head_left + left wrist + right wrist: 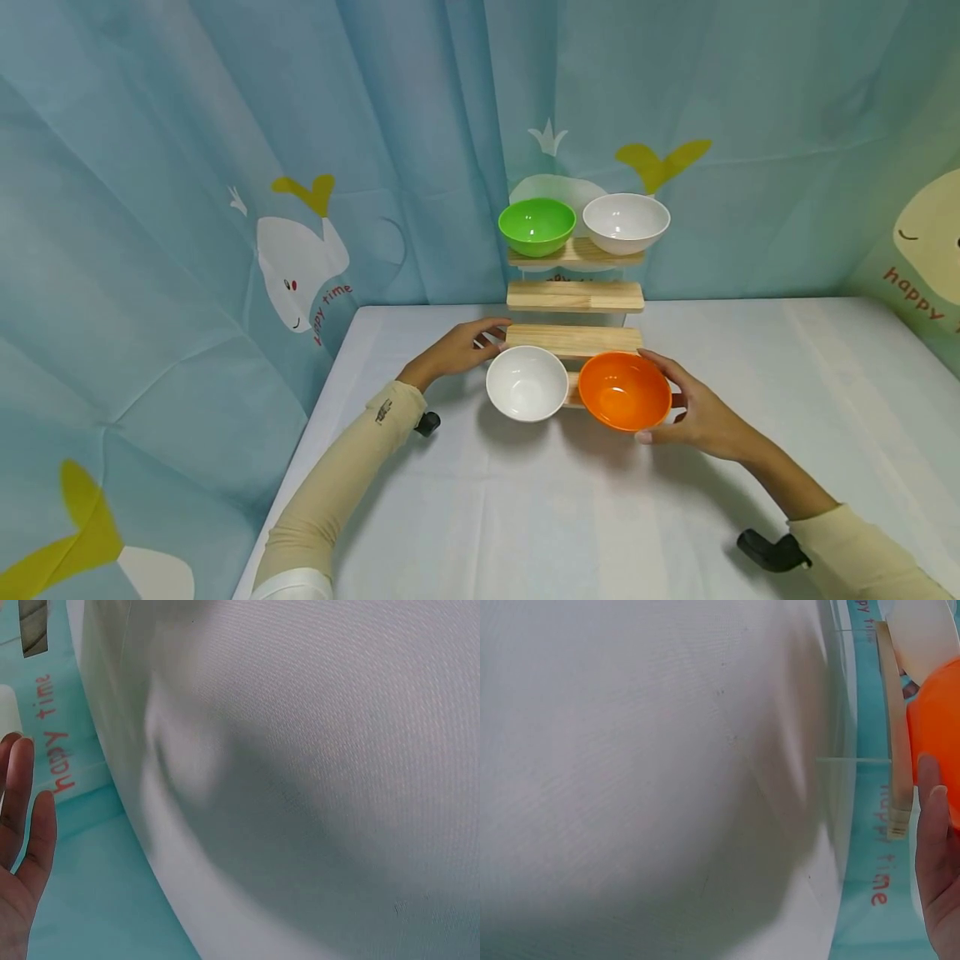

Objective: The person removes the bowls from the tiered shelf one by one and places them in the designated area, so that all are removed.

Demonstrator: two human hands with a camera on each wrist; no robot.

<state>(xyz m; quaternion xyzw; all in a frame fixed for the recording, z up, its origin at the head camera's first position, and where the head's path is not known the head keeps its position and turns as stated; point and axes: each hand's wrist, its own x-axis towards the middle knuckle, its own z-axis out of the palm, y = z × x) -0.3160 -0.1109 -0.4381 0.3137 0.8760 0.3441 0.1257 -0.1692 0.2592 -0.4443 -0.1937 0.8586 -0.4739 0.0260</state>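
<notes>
A white bowl (527, 383) and an orange bowl (624, 391) sit side by side at the lowest step of a wooden stepped rack (573, 340). My right hand (693, 414) grips the orange bowl from its right side, the thumb at the near rim and the index finger at the far rim. In the right wrist view its fingers lie along the outer wall of the orange bowl (939, 727). At the left end of the rack, my left hand (461, 348) has loosely bent fingers, its thumb tip close to the white bowl's rim. The left wrist view shows those fingers (43, 840) extended.
On the rack's top step stand a green bowl (537, 227) and a second white bowl (627, 223). Two bare wooden steps lie between the upper and lower bowls. A white cloth covers the table (540, 517); a blue printed curtain (420, 150) hangs behind.
</notes>
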